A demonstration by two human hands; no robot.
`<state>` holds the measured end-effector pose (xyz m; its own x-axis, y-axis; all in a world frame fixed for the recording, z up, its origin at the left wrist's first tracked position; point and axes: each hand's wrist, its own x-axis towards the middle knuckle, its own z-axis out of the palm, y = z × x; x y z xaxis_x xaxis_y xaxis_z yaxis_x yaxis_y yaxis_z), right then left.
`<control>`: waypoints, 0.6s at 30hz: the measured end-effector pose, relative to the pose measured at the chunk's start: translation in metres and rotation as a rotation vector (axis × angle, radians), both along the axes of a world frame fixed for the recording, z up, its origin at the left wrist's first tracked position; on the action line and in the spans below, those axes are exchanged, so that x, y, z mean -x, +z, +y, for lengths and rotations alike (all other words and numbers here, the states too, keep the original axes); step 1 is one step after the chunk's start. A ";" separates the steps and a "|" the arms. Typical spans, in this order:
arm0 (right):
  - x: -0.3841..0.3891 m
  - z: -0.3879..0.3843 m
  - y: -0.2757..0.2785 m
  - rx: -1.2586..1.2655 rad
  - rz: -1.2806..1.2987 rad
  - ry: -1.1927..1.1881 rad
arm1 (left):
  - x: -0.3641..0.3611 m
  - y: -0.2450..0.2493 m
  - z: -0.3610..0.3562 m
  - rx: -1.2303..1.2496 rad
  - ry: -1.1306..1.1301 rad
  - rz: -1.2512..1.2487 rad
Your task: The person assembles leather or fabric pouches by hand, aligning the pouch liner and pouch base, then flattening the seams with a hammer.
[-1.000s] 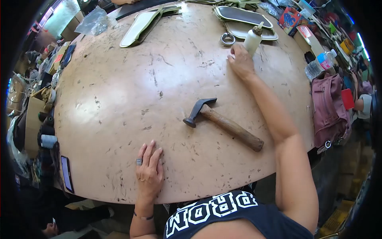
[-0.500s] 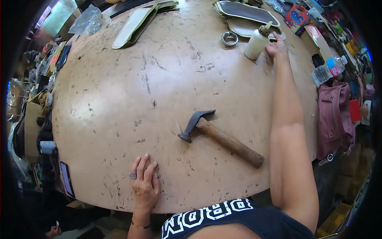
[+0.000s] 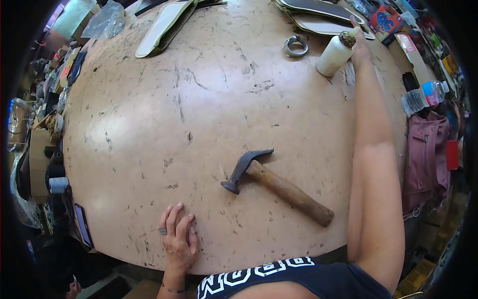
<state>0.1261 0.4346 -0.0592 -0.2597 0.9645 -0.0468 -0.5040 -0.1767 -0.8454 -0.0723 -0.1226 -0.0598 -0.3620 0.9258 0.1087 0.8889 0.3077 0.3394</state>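
Note:
My right arm is stretched far forward, and my right hand (image 3: 362,47) is at the edge of a stack of flat, pale-edged panels (image 3: 328,25). One finger is extended over the panels; the white squeeze bottle (image 3: 332,57) in front hides part of the hand. A shiny metal ring-shaped object (image 3: 297,46) lies left of the bottle. My left hand (image 3: 178,239) rests on the near tabletop with fingers apart and nothing in them. Between my arms lies a hammer (image 3: 279,187) with a dark head and wooden handle, touched by neither hand.
The worn tan table (image 3: 129,149) has dark marks. More pale panels (image 3: 162,30) and a clear plastic bag (image 3: 105,21) are at its far left. A phone (image 3: 83,225) lies near the left edge. Along the right stand a water bottle (image 3: 423,98) and a mauve bag (image 3: 424,162).
My right hand has reached slightly farther forward, over the panels. My left hand remains resting near the front edge. The whole view has shifted a little.

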 end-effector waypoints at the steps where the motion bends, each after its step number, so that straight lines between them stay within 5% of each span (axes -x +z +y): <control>1: -0.006 0.007 -0.005 -0.017 0.016 0.061 | 0.000 -0.001 0.000 0.005 0.002 0.000; 5: -0.011 0.021 -0.024 -0.098 0.027 0.058 | -0.001 -0.001 0.000 0.007 0.008 -0.011; 12: 0.010 0.051 -0.011 0.236 -0.029 -0.236 | -0.003 0.002 0.002 0.018 0.024 -0.037; 18: 0.016 0.034 -0.017 0.103 0.012 -0.275 | -0.004 0.003 0.002 0.035 0.027 -0.007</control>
<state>0.1105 0.4684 -0.0766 0.0099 0.9891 -0.1470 -0.5548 -0.1169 -0.8238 -0.0685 -0.1202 -0.0568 -0.3879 0.9187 0.0741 0.8776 0.3436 0.3342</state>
